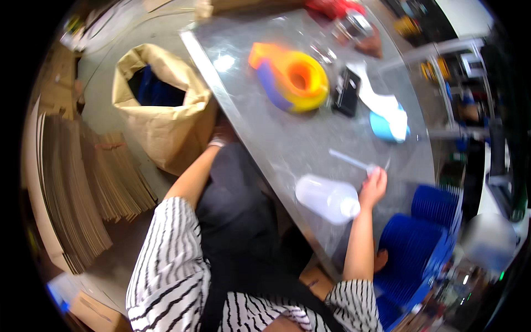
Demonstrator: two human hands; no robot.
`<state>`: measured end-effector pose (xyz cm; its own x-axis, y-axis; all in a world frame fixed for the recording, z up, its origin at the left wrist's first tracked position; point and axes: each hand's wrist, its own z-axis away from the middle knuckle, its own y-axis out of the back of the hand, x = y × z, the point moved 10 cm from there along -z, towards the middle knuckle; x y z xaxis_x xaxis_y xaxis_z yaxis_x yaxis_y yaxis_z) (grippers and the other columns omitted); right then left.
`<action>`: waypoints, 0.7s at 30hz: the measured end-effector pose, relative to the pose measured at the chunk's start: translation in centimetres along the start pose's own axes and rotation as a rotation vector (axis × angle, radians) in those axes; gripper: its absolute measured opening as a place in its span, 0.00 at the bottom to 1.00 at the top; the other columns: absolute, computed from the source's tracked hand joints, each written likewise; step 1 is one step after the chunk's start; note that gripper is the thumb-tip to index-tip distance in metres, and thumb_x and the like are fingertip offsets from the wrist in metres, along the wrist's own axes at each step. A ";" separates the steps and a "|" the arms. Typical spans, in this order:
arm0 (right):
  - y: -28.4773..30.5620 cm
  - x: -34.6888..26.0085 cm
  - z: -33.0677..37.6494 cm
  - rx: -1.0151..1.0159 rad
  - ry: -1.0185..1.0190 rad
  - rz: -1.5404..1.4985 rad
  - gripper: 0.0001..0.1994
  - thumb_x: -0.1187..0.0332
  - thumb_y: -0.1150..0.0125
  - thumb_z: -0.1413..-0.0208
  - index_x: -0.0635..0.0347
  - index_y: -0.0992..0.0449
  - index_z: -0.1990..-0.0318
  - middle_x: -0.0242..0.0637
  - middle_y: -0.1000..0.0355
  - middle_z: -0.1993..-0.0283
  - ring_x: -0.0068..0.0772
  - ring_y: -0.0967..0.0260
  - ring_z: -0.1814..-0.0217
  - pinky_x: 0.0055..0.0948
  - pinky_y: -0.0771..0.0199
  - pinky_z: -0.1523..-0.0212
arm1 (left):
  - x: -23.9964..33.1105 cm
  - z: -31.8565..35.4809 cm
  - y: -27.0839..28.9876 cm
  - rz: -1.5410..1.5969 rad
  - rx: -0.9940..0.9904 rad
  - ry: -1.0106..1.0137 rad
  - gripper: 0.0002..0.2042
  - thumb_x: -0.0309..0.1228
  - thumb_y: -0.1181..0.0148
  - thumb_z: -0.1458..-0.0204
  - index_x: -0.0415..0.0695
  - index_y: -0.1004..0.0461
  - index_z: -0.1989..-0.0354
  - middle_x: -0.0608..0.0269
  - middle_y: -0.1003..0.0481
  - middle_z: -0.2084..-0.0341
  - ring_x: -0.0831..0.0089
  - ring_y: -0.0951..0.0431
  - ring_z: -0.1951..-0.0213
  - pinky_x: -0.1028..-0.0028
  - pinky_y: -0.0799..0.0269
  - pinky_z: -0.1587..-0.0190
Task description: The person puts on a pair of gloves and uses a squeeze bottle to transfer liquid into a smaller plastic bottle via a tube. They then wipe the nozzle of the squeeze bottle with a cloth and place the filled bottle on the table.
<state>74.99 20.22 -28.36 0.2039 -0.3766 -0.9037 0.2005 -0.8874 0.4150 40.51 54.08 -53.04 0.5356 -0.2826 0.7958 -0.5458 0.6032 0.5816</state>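
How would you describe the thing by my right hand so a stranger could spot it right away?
On the grey metal table, look past the big orange-and-yellow tape dispenser toward the near edge. There, by the right hand, lies a pale translucent plastic bottle on its side. It is the only milky, colourless thing there.

Large orange, yellow and blue tape dispenser point(290, 77), open brown paper sack point(160, 105), stacked flat cardboard sheets point(83, 182), blue plastic crates point(420, 238), black phone point(346, 91)

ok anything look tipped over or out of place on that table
One thing: the clear bottle lies on its side near the table edge, beside the right hand. No spill shows around it. The tape dispenser sits upright, and the black device lies flat. The picture is blurred, so small damage can't be judged.
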 end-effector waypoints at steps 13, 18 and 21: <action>7.0 -7.8 2.2 0.066 0.161 -0.688 0.10 0.67 0.50 0.34 0.59 0.32 0.49 0.40 0.28 0.54 0.30 0.27 0.61 0.30 0.20 0.65 | 5.3 18.3 18.6 0.580 0.441 -0.002 0.14 0.21 0.48 0.38 0.39 0.28 0.44 0.63 0.24 0.52 0.76 0.25 0.50 0.77 0.31 0.44; 12.7 -20.4 9.5 0.016 0.771 -0.352 0.11 0.79 0.44 0.41 0.65 0.28 0.51 0.42 0.28 0.53 0.32 0.26 0.55 0.29 0.18 0.59 | 15.0 22.7 17.3 0.480 0.571 -0.167 0.14 0.24 0.45 0.40 0.38 0.27 0.46 0.62 0.23 0.52 0.74 0.25 0.51 0.75 0.31 0.44; 13.4 -24.7 12.8 0.075 1.034 0.007 0.13 0.80 0.40 0.46 0.63 0.26 0.52 0.42 0.27 0.54 0.34 0.26 0.56 0.27 0.19 0.60 | 20.9 25.0 14.3 0.507 0.617 -0.283 0.16 0.21 0.43 0.44 0.39 0.28 0.46 0.58 0.24 0.49 0.68 0.25 0.48 0.71 0.32 0.42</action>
<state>60.39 14.27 -1.82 0.9350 -0.0009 -0.3545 0.1431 -0.9140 0.3797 27.82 38.15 -23.86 -0.0057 -0.3131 0.9497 -0.9743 0.2157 0.0652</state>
